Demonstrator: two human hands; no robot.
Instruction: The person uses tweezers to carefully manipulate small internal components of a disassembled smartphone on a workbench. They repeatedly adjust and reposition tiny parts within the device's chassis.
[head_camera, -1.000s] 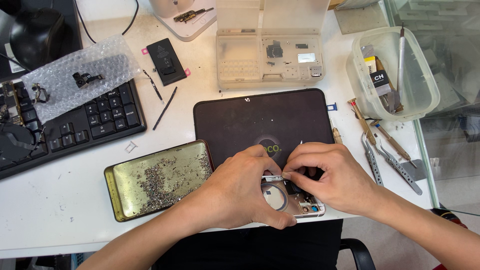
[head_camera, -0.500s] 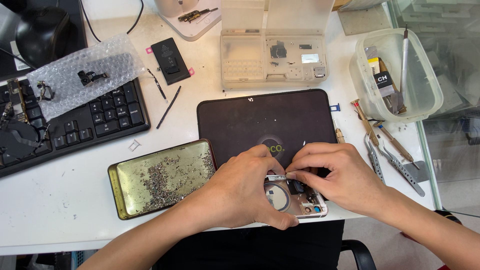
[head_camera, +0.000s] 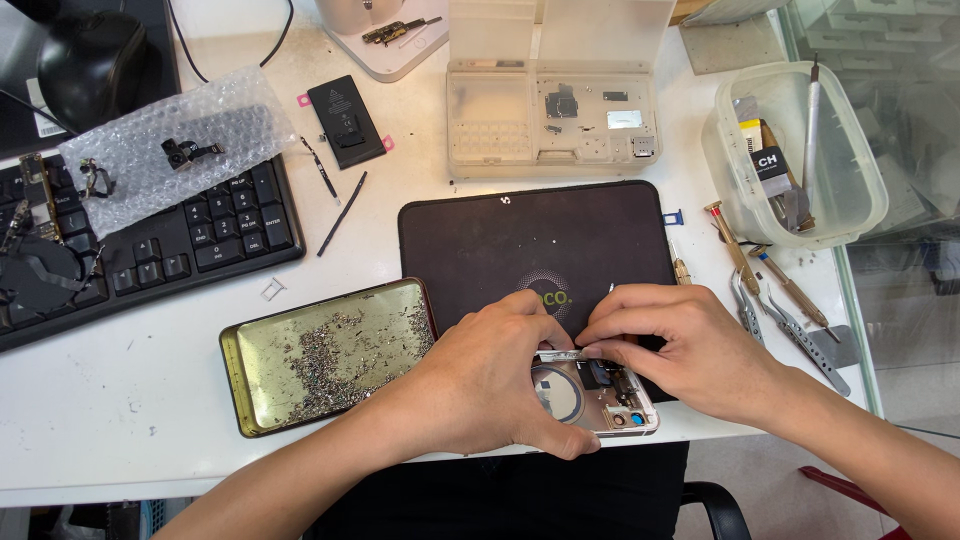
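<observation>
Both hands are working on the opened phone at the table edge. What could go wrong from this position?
The opened phone lies at the table's front edge, partly off the dark mat; a push might slide it off. The left hand and right hand pinch a thin metal strip that may bend. The tin of loose screws beside the left forearm could be knocked.

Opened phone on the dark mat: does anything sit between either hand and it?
Nothing visible does. The left hand and right hand both rest on the opened phone, fingertips meeting at a small silvery part over it. The screw tin lies off to the left.
</observation>
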